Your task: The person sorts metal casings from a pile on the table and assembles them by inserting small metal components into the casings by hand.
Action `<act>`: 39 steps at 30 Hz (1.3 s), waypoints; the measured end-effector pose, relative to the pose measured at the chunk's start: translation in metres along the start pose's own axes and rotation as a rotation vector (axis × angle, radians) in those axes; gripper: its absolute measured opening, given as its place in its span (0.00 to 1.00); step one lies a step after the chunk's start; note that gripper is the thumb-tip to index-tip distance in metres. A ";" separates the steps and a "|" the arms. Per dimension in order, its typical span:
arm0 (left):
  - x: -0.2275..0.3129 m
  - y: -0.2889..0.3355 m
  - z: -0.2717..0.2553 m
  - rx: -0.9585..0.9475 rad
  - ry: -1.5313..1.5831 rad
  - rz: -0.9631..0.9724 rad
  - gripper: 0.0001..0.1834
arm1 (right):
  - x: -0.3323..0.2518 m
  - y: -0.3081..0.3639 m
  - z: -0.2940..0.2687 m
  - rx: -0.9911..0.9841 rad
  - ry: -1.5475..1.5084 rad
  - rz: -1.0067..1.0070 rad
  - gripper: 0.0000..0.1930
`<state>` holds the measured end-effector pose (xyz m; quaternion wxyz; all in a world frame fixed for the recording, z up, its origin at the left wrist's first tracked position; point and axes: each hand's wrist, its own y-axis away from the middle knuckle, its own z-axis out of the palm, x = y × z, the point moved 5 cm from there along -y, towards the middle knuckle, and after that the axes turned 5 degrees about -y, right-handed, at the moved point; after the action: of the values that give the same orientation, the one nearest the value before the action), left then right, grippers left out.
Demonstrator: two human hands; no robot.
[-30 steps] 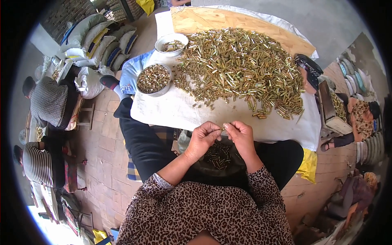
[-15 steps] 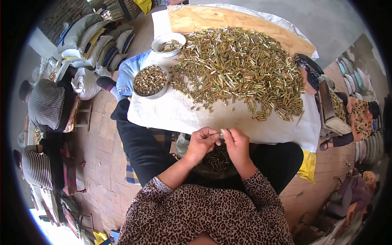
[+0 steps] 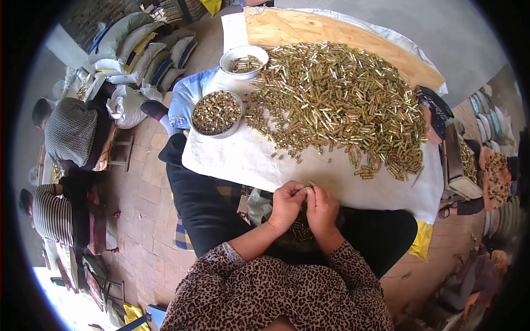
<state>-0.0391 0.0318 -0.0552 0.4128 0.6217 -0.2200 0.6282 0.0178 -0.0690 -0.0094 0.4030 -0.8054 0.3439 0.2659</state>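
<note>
My left hand (image 3: pixel 287 208) and my right hand (image 3: pixel 322 211) meet at the fingertips over my lap, just short of the cloth's front edge. Both are closed in a pinch around a small metal piece (image 3: pixel 312 183), whose tip barely shows; the fingers hide the rest. Under my hands, a dark container in my lap holds several slim brass-coloured metal tubes (image 3: pixel 301 229). Ahead, a wide heap of short brass-coloured metal cylinders (image 3: pixel 342 105) covers much of the white cloth (image 3: pixel 232 161).
Left of the heap stand a white bowl (image 3: pixel 225 62) of cylinders and a metal bowl (image 3: pixel 239 122) of tiny metal parts. A wooden board (image 3: pixel 331 34) borders the far side. Stuffed sacks (image 3: pixel 130 41) lie far left. Other people sit working on both sides.
My hands have come closer together, and the fingers now cover most of the small piece. The whole view has shifted, with the table appearing slightly further right and lower.
</note>
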 end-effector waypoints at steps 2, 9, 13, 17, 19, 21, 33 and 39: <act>0.017 -0.011 -0.013 -0.073 -0.053 -0.025 0.05 | 0.013 -0.007 0.000 -0.149 0.084 -0.024 0.06; 0.090 -0.081 -0.054 0.155 -1.291 0.713 0.11 | 0.068 -0.069 -0.004 -0.154 0.532 -0.035 0.10; 0.068 -0.120 -0.068 0.011 -1.512 0.685 0.13 | 0.077 -0.075 0.008 -0.217 0.540 -0.018 0.10; 0.068 -0.119 -0.069 0.006 -1.508 0.610 0.10 | 0.078 -0.072 0.004 -0.188 0.402 0.054 0.08; 0.079 -0.108 -0.065 0.091 -1.341 0.701 0.07 | 0.079 -0.068 0.000 -0.176 0.332 0.104 0.08; 0.085 -0.090 -0.057 0.072 -1.127 0.687 0.06 | 0.082 -0.061 0.002 -0.189 -0.060 0.282 0.07; 0.050 0.004 0.005 -0.412 -0.058 0.053 0.03 | 0.018 -0.027 -0.031 -0.211 -0.826 0.647 0.08; 0.052 0.014 0.015 -0.423 -0.006 0.048 0.03 | 0.014 -0.022 -0.036 -0.269 -0.832 0.648 0.09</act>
<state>-0.0351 0.0246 0.0000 0.5183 0.5177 -0.3629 0.5758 0.0487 -0.0943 0.0106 0.2958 -0.5293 0.3488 0.7146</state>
